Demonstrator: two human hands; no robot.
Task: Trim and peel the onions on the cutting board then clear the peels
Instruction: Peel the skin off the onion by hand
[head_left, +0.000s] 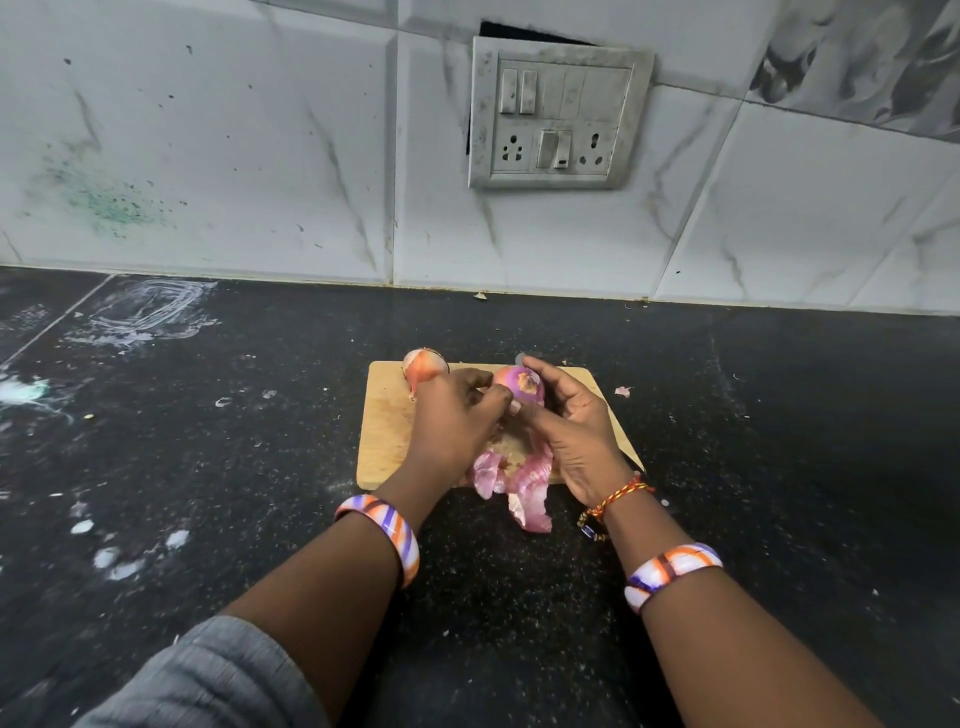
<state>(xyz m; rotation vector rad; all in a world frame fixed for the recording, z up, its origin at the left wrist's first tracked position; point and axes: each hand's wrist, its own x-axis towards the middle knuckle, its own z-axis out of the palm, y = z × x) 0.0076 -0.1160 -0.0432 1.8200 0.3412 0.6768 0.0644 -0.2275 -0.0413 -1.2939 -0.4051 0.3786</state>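
Right hand (574, 428): cupping a round purple onion with a trimmed end (521, 385) above the board, fingers curled round it.
Left hand (457, 415): fingertips pinching at the near side of the same onion.
Cutting board: a pale rectangular wooden cutting board (387, 415) is lying on the black speckled stone worktop (208, 467).
Second onion: a reddish unpeeled onion (423, 366) is sitting at the board's far left corner.
Peels: loose pink-purple onion skins (519, 483) are lying between the wrists, overhanging the board's near edge.
Wrists: each is wearing an orange, purple and white striped bangle (389, 530).
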